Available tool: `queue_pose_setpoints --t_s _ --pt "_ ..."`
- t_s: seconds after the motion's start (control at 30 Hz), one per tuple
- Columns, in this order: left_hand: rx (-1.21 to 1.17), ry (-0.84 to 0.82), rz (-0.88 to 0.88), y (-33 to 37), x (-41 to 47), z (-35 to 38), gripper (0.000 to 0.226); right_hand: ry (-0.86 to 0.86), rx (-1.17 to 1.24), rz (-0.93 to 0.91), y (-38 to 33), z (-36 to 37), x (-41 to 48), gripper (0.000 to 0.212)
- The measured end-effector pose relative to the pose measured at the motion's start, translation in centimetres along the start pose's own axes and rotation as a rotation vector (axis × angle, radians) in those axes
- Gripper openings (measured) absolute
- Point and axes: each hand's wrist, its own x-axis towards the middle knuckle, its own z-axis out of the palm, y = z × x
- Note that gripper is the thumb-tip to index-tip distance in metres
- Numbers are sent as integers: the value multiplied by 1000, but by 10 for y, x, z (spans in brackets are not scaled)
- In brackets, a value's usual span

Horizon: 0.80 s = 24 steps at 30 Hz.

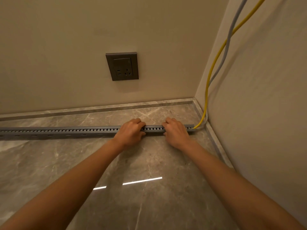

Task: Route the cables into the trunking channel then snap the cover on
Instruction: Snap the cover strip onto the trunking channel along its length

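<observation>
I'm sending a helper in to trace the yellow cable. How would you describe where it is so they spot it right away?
Start at the room corner where the right-hand wall meets the back wall. Two cables hang down that wall to the floor and enter the right end of the grey trunking. The yellow cable is the bright one; the grey cable beside it nearly blends into the wall.

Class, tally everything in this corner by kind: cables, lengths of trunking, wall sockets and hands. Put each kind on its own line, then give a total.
Cables: 2, the yellow round cable and the grey round cable
Trunking: 1, the long grey slotted plastic trunking
Sockets: 1, the dark grey square wall socket
Hands: 2, the left hand and the right hand, both gripping the trunking
Total: 6
</observation>
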Motion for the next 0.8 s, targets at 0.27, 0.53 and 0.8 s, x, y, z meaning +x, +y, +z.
queue_pose_setpoints --t_s 0.27,0.53,0.8 --pt "68 6 -106 -35 -24 -6 28 -5 127 -90 -49 10 20 30" --pt "175 -24 -67 -30 -19 -5 27 -10 103 -85 -48 9 24 27" --pt "108 3 -69 -21 -20 -4 26 -17 118 -86 -38 7 20 26"
